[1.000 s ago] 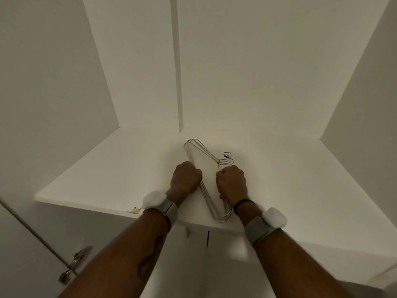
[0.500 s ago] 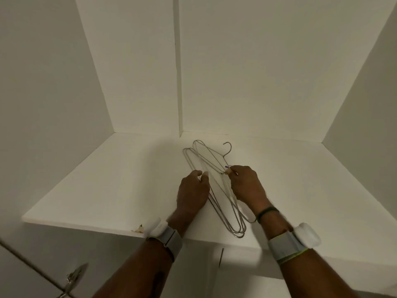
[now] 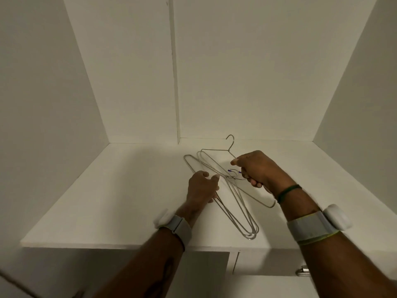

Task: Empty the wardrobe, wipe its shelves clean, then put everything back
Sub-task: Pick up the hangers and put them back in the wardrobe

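The left grip clasps the bunch of wire hangers down on the wardrobe shelf, seemingly to pin them while one is teased free. The right grip is clenched round one shoulder of the single hanger. That hanger is fanned out from the bunch, its hook just beyond the knuckles, toward the back wall.

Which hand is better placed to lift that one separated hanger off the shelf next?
Right. The right hand grips the separated hanger by its wire, hook clear of the rest. The left hand lies over the other hangers on the shelf, apparently steadying them.
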`<action>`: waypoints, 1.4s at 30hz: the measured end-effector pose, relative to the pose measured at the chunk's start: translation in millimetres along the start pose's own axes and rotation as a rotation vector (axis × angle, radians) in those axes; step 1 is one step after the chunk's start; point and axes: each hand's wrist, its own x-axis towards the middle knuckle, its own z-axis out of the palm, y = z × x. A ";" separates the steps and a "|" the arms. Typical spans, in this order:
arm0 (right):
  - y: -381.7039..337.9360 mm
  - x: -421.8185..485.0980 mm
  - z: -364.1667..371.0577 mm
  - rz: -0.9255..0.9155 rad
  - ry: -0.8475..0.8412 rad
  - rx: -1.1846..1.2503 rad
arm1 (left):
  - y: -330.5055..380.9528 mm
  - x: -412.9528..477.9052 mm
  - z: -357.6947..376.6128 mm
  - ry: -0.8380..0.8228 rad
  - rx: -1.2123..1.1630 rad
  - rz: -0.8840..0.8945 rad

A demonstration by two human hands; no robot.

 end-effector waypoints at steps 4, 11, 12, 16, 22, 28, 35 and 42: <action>-1.2 -10.1 -8.5 -0.101 -0.023 0.032 | 15.0 -1.1 -10.0 -0.084 -0.294 -0.093; -20.3 -17.1 -6.3 -0.193 -0.066 0.262 | 87.9 8.4 -23.9 -0.168 -0.800 -0.120; -23.9 -18.7 -7.9 -0.190 -0.049 0.279 | 101.2 10.2 -28.1 -0.149 -0.875 -0.115; -35.7 -40.5 -9.1 -0.152 -0.132 0.470 | 150.6 20.5 -53.5 -0.024 -1.050 -0.062; -77.2 -78.6 -12.5 -0.395 0.113 0.426 | 204.1 15.8 -78.9 0.031 -1.138 0.040; -121.5 -89.6 -88.0 -0.568 0.603 0.150 | 258.7 -6.8 -65.6 -0.254 -0.617 0.214; -178.0 -131.2 -220.8 -0.644 0.872 -0.091 | 377.4 -47.0 -15.3 -0.388 -0.001 0.635; -238.3 -183.4 -336.8 -0.716 1.157 -0.185 | 492.8 -88.4 21.4 -0.287 0.417 0.987</action>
